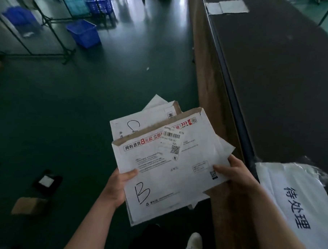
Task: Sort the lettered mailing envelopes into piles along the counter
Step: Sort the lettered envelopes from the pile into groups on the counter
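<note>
the left hand (119,186) pinches the near left edge of a fanned stack of white paper mailing envelopes (169,162), thumb on top. the right hand (232,170) grips the stack's right edge, thumb laid over the face, fingers hidden beneath. the top envelope, marked b (168,173), has its long axis running away from the body, open flap far; another letter shows on an envelope (129,126) under it. the stack hangs over the dark green floor (84,111), and the long dark counter (283,82) lies to its right, so the right hand is nearer for a set-down. a white paper sign with dark characters (295,201) lies on the counter's near end. farther off, blue plastic baskets (84,33) stand on the floor; contents can't be told.
</note>
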